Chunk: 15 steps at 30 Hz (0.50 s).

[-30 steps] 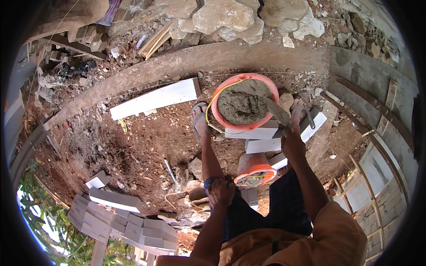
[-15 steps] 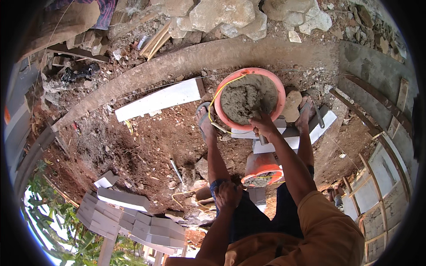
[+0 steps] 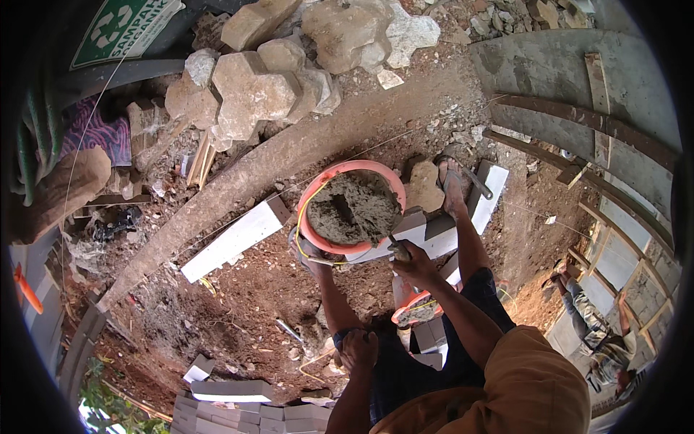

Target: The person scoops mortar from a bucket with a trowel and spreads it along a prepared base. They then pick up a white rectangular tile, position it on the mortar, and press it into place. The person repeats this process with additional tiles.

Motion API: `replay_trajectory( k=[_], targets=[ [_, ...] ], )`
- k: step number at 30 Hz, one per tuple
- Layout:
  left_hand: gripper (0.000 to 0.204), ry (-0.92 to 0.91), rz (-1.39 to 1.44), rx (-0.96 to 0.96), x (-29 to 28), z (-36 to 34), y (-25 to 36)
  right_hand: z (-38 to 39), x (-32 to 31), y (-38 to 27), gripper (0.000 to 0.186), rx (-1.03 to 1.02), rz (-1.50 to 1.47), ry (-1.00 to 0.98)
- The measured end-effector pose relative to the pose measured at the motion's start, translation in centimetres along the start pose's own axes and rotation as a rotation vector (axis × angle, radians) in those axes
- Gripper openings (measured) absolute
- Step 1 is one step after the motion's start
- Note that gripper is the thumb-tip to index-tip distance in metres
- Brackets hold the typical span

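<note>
An orange-pink bucket (image 3: 397,186) with a yellow rope handle stands between my feet, holding grey mortar (image 3: 350,210) with a dark hollow near its middle. My right hand (image 3: 418,267) wraps round the handle of a trowel (image 3: 398,249) at the bucket's near right rim. Mortar hides most of the trowel's blade, if not all of it. On my left knee rests my left hand (image 3: 359,350), its fingers curled in with nothing showing in them. Below my right forearm sits a second orange bucket (image 3: 407,315), with some grey mortar in it.
White blocks (image 3: 238,239) lie left of the bucket and by my right foot (image 3: 489,189), beside a metal bar (image 3: 479,184). More blocks (image 3: 242,391) are stacked lower left. Concrete pavers (image 3: 256,98) lie beyond a curved footing (image 3: 289,152). Another person (image 3: 593,318) is at the far right.
My view has swung, bringing more pavers and the other person into sight. My right hand has drawn the trowel back to the bucket's near rim. My left hand stays on my knee.
</note>
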<state>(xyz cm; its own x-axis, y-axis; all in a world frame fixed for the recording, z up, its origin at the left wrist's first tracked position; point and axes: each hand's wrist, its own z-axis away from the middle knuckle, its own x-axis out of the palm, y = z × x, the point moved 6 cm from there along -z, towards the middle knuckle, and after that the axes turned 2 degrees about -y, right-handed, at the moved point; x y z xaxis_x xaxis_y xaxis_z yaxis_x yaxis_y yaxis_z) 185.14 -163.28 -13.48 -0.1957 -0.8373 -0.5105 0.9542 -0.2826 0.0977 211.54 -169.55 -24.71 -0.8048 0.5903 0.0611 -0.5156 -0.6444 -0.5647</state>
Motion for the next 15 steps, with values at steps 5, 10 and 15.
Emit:
replay_trajectory(
  k=[5,10,15],
  targets=[
    [0.031,0.008,0.014,0.032,2.6,-0.6,-3.0,0.4,-2.8,-7.3,0.033,-0.128,-0.634,0.335],
    [0.032,-0.123,-0.108,-0.106,5.5,-1.1,-4.9,-7.3,-9.0,-14.5,0.022,-0.301,-0.964,0.696],
    [0.033,-0.143,-0.188,-0.019,4.9,-2.1,-6.5,-21.1,-25.8,-15.2,0.035,-0.033,-0.894,0.976]
  ],
)
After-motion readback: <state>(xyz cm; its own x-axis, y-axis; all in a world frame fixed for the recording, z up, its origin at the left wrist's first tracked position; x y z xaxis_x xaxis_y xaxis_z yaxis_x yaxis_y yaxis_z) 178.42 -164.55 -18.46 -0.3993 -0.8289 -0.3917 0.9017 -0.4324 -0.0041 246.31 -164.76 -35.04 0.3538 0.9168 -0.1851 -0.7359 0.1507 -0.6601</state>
